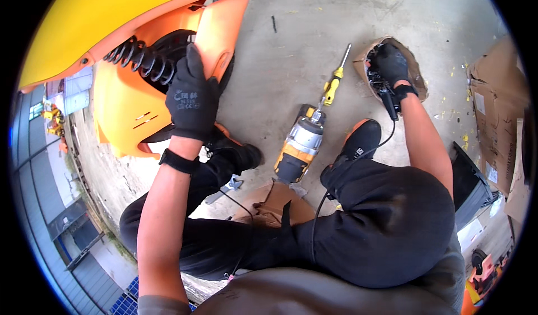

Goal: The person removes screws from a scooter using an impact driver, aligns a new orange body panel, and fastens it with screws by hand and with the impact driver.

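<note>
My left hand [193, 99], in a black work glove, grips the lower end of an orange plastic panel [221, 26], its fingers along one edge and its thumb at the other. Behind that hand are a black coil spring [140, 60] and a larger orange fender [126, 110]. My right hand [392, 63], gloved too, reaches down into an open cardboard box [414, 77] of small dark pieces. Its fingertips are hidden among them, so their grip does not show. Below its wrist hangs a black device [388, 103] on a cable.
Between my feet lies a yellow and grey power tool [300, 144], with a yellow-handled screwdriver [334, 82] beyond it. A wrench [227, 187] and a crumpled cardboard piece [274, 203] lie nearer. Yellow bodywork [112, 7] overhangs at upper left. Cardboard cartons [496, 119] stand at right.
</note>
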Motion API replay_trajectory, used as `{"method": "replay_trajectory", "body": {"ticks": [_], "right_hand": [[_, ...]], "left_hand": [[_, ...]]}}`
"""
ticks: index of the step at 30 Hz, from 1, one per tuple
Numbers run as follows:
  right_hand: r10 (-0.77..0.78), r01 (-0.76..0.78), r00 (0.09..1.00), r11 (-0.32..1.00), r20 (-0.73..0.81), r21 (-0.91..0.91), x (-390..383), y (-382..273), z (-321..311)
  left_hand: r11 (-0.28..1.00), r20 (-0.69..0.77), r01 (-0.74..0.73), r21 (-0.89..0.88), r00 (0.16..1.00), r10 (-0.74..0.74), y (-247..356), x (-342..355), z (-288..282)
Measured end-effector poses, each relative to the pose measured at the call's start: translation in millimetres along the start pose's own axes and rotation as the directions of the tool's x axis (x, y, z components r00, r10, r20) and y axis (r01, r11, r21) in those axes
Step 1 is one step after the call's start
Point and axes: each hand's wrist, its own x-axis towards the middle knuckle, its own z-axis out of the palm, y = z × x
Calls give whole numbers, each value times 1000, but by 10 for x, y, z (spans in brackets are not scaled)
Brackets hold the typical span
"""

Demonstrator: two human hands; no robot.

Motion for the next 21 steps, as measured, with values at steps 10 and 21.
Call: {"method": "replay_trajectory", "body": {"ticks": [10, 21], "right_hand": [[6, -4, 996, 1000, -86, 18, -148, 70, -475], [97, -77, 982, 989, 160, -126, -160, -406, -549]], "left_hand": [[933, -213, -191, -305, 968, 129, -44, -124, -202], [824, 317, 68, -563, 938, 140, -46, -769, -92]]}}
